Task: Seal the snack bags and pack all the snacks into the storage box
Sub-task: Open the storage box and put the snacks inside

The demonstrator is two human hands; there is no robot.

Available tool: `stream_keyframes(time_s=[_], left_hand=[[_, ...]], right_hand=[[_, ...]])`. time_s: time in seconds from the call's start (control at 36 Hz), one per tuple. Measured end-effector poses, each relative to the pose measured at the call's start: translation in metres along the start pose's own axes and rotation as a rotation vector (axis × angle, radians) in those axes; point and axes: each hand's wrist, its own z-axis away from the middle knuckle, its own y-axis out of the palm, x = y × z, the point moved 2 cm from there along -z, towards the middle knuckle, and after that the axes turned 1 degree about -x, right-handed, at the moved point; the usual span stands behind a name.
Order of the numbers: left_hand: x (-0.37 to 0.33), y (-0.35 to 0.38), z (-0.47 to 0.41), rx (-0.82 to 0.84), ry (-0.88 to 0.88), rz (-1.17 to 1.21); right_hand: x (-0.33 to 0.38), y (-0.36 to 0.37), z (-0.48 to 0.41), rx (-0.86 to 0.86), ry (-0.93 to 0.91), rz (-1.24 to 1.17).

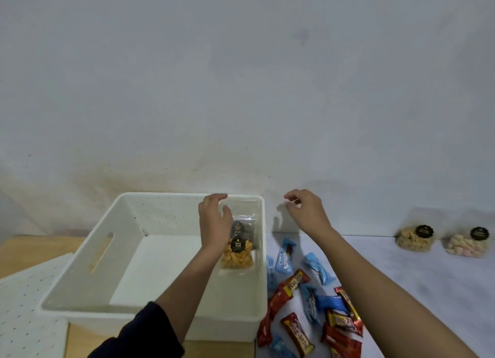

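Note:
A white storage box (88, 272) stands on the table at centre left. Inside it, against the right wall, a clear snack bag (238, 253) of orange pieces with a black round label stands upright. My left hand (214, 221) hovers over the box beside the bag's top, fingers loosely curved, holding nothing. My right hand (305, 210) hangs in the air just right of the box, fingers loosely curled and empty. Two more clear snack bags stand far right: one tan (415, 238), one pale pink (467, 243).
Several blue (284, 260) and red (296, 281) wrapped snack bars lie scattered on the white cloth right of the box. A white perforated lid (24, 304) lies at the lower left on the wooden table. A wall rises right behind.

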Motion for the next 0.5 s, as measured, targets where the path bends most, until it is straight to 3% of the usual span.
stream_keyframes(time_s=[0.22, 0.5], left_hand=[[-0.095, 0.076, 0.027, 0.287, 0.320, -0.081], [-0.166, 0.246, 0.119, 0.473, 0.356, -0.147]], right_hand=[[-0.072, -0.105, 0.043, -0.128, 0.120, 0.113], [-0.211, -0.251, 0.076, -0.266, 0.297, 0.188]])
